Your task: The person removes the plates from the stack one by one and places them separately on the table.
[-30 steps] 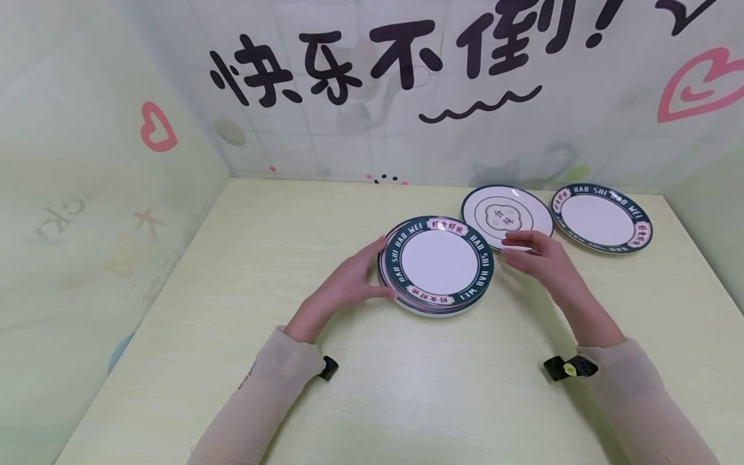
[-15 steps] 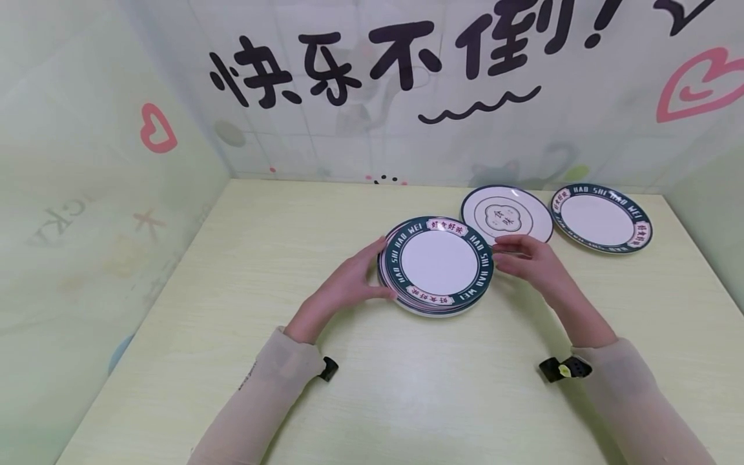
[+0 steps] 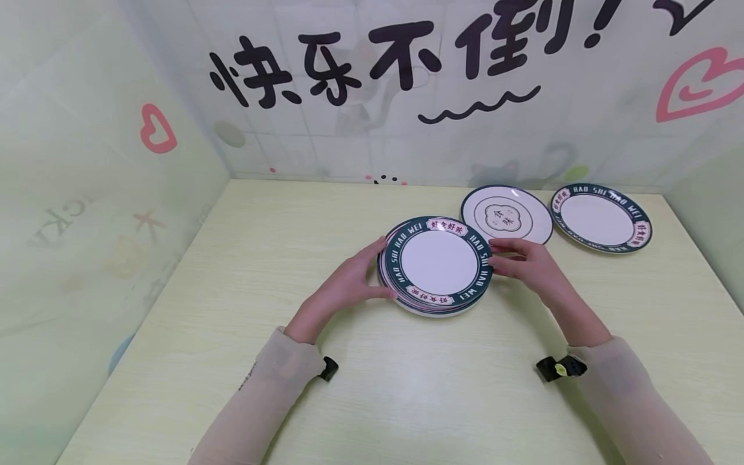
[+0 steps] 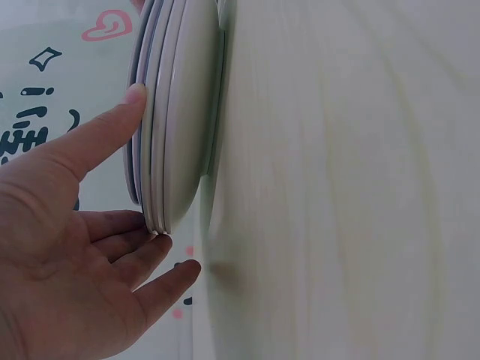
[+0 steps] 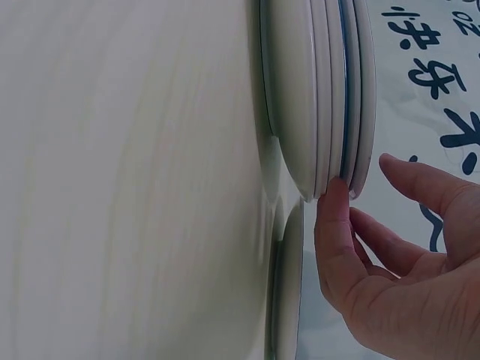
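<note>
The right hand meets the right rim of a plate stack on the pale wooden surface, having shifted left from a second ago, when its fingers were over the white plate behind. The left hand has kept its place at the stack's opposite side, and the stack and the two plates beyond lie where they lay.

The left grip is clamped lightly on the stack's rim, thumb toward the person and fingers curving round the far left edge. The right grip stands loosely apart: the right wrist view shows one fingertip touching the stacked rims while another finger hangs clear of them.

The stack sits near the middle, its round face turned up, equally broad every way. Its two red-lettered labels mark a line running away from the person, with the far one slightly to the right.

The top plate shows a glossy white center inside a dark green band bearing the white letters "HAO SHI HAO WEI." Lower rims peek out at the left and near edges; the wrist views show them as pale and dark stripes.

Behind, to the right, a green-banded plate lies face up just beside the white plate.
</note>
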Tool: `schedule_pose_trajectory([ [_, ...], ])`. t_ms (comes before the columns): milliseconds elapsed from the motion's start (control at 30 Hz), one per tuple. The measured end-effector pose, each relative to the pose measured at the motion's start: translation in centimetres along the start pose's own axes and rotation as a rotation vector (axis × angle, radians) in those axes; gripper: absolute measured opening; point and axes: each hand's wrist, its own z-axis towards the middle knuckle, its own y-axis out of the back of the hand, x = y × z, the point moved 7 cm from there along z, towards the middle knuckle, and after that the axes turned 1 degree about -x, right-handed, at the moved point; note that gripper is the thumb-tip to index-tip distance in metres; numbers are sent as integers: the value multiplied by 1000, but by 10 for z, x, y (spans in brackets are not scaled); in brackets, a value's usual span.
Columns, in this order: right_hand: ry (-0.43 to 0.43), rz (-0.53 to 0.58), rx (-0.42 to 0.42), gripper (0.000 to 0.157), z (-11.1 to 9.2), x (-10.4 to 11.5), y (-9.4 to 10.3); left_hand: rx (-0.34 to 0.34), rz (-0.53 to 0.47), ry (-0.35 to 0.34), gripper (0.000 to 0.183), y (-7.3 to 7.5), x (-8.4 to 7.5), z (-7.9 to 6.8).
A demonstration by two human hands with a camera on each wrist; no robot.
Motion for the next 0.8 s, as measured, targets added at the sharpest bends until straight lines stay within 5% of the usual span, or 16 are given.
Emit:
schedule_pose_trajectory([
  [800,6,-110,-46,53,5,2,-3,-1,6,-6,108,0,-2,-2],
])
